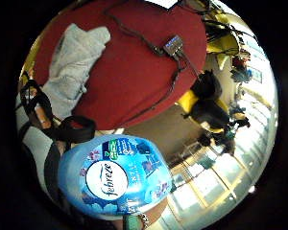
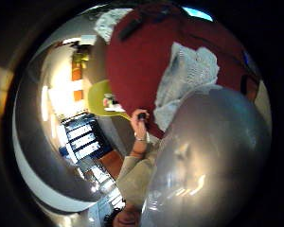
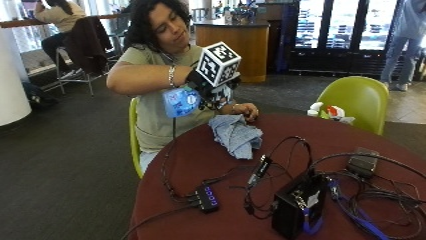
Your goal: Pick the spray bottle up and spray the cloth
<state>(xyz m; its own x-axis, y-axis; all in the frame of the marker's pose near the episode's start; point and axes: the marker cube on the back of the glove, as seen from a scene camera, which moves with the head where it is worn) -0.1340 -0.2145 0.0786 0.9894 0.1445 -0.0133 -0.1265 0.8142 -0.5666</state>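
Febreze lettering in a white oval marks the spray bottle (image 1: 114, 178), a rounded pale-blue container whose label carries darker blue panels, small flowers and a green patch near its upper edge. Seen from the outside camera, the bottle (image 3: 180, 102) is lifted clear of the round red table (image 3: 200, 160), raised at chest height in front of the seated person, with its labelled body pointing away from the cloth. The gloved right hand (image 3: 203, 85) has its fingers curled around the bottle's upper part, though the fingers themselves are mostly hidden, so how they sit on the trigger cannot be told. The thumb-side palm camera shows the bottle's smooth, glossy side filling much of the frame. Below and beside the raised bottle, the cloth (image 3: 235, 135) lies crumpled in a heap on the table near its edge; it is grey-blue with a woven texture. The person's bare left hand (image 3: 245, 111) rests at the cloth's far side, touching it.
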